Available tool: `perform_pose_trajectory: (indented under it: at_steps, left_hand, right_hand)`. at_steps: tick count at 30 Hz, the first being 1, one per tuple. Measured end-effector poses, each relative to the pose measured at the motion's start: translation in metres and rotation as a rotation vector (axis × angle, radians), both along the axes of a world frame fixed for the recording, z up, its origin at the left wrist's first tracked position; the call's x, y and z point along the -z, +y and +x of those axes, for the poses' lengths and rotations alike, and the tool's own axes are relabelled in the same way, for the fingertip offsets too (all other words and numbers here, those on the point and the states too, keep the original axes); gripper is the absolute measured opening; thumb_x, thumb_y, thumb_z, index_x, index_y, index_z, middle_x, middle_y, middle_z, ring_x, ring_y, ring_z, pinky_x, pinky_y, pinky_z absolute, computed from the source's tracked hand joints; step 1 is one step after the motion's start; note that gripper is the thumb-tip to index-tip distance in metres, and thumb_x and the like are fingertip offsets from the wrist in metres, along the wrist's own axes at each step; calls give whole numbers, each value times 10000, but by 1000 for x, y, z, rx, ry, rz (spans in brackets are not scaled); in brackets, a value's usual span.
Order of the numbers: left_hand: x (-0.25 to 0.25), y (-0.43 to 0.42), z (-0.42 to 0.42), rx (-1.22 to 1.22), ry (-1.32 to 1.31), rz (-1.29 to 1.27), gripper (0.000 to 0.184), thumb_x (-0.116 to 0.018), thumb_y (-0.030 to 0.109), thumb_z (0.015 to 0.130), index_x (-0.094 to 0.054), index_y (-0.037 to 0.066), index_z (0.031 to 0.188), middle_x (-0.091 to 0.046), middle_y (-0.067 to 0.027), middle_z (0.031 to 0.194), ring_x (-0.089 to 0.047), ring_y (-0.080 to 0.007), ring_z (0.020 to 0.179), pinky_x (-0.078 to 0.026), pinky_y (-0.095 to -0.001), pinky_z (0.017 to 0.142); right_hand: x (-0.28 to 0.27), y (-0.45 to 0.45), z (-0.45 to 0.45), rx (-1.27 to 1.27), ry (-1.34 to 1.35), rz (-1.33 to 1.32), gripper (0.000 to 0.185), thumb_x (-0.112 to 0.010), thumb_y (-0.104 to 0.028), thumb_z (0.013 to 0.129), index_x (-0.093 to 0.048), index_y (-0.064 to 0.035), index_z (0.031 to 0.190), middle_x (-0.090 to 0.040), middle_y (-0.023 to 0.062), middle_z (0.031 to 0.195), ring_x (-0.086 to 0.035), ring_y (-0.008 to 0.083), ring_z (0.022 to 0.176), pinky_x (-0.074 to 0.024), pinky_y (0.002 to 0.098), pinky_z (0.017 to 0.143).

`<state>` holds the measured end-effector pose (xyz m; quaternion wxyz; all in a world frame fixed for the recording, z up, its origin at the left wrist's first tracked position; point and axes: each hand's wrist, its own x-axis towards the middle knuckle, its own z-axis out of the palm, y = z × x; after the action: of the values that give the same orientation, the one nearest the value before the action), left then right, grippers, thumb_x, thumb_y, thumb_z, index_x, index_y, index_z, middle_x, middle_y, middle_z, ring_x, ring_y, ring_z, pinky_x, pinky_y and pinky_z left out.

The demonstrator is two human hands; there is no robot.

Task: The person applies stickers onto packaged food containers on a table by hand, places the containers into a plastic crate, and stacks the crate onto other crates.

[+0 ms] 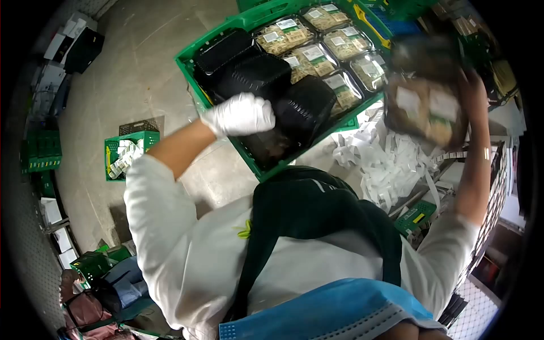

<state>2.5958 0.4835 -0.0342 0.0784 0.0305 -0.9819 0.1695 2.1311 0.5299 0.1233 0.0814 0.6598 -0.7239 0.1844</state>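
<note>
My left hand (241, 115), in a white glove, is curled into a fist above the near left part of a green crate (218, 31). Whatever it may hold is hidden. Beneath and beside it lie black plastic trays (306, 107) with their dark sides up. Label-side-up clear-topped food trays (311, 59) with pale, shredded-looking contents fill the crate's far right part. Out to the right, my right hand (475, 93) grips the edge of a labelled food tray (425, 113), blurred by motion. A second dark tray shape (425, 56) shows just beyond it.
A heap of white paper strips (379, 164) lies to the right below the crate. On the floor at left stands a small green crate (131, 156) with white items. Shelving with boxes (52, 96) lines the left side; bags (90, 311) lie lower left.
</note>
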Motion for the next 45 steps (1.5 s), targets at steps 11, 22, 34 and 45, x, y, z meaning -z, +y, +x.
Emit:
perform_pose_trajectory:
  at_steps: [11,22,34,45]
  left_hand:
    - [-17,33,-18,-560,428,631,707,-594,452,690,-367,75,1243,-523,-178,1030,-522,-319,898,-423,-379,785]
    - [-6,-56,-132,-253,254,116,644,-570,390,723,-357,62,1235,-467,-163,1098,-450,-313,973,-372,-417,758]
    - [-29,-97,-233,52,-363,379,533,-550,295,795,-378,88,1254,-479,-205,1158,-477,-343,1033,-390,-358,857]
    - [-59,601,-307,1154,-1162,1237,451,-498,147,846,-359,-37,1233,-438,-180,1223,-430,-217,1133,-319,-290,945]
  right_hand:
    - [141,-184,328,-160,92,600,257,-447,-125,781,-638,-93,952,-593,95,1040,-578,255,945,-475,367,740]
    - [139,-11,170,-270,-690,-67,86,-558,-95,761,-548,-59,838,-575,78,669,-568,165,587,-456,271,571]
    - [129,433,131,1151,-494,-313,168,-541,-239,725,-572,-102,817,-598,100,723,-576,287,681,-458,380,618]
    - [85,965,336,2409,-79,-96,326,-471,-292,758,-619,-5,805,-606,195,821,-587,334,777,-458,405,725]
